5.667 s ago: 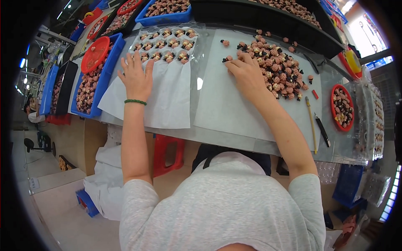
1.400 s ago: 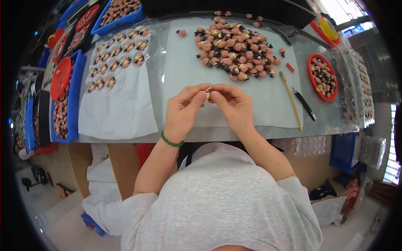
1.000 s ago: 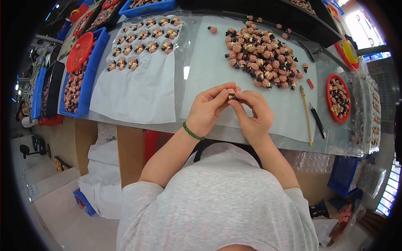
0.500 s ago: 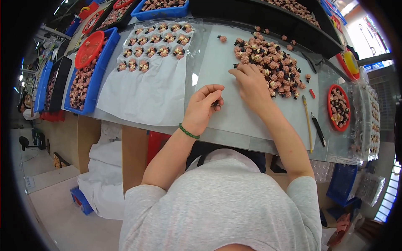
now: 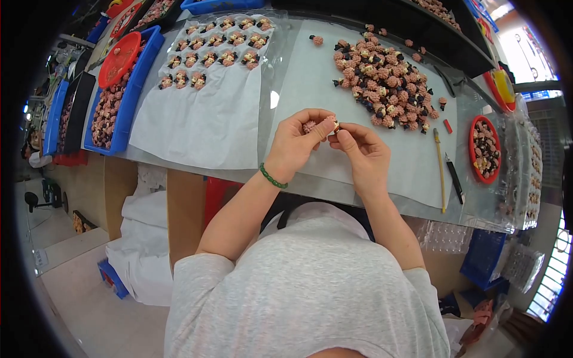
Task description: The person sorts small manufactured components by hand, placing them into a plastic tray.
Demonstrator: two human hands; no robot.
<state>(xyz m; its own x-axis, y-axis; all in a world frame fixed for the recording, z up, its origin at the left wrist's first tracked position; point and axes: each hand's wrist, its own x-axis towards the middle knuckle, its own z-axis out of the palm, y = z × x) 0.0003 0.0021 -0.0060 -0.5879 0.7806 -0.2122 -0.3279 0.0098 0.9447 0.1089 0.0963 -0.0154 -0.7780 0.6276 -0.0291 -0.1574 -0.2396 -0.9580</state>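
My left hand [image 5: 298,143], with a green bracelet at the wrist, is closed on a small pink curly-haired figurine [image 5: 309,126] tucked in its fingers. Between its fingertips and those of my right hand [image 5: 365,154] is another small figurine [image 5: 333,124], mostly covered; both hands pinch it. A heap of the same pink-and-dark figurines [image 5: 391,86] lies beyond my right hand on a white sheet [image 5: 304,65]. To the left, several figurines [image 5: 209,58] are set out in rows, faces up, on a white padded sheet [image 5: 197,128].
Blue bins [image 5: 122,134] of pink pieces stand at the left, one topped by a red tray [image 5: 118,62]. At the right are a yellow stick tool [image 5: 440,173], a dark pen-like knife [image 5: 453,179], a small red block [image 5: 447,126] and a red bowl [image 5: 482,173] of pieces.
My right hand has come back from the heap toward me, meeting my left hand. A figurine now shows between their fingertips. The view has shifted slightly.
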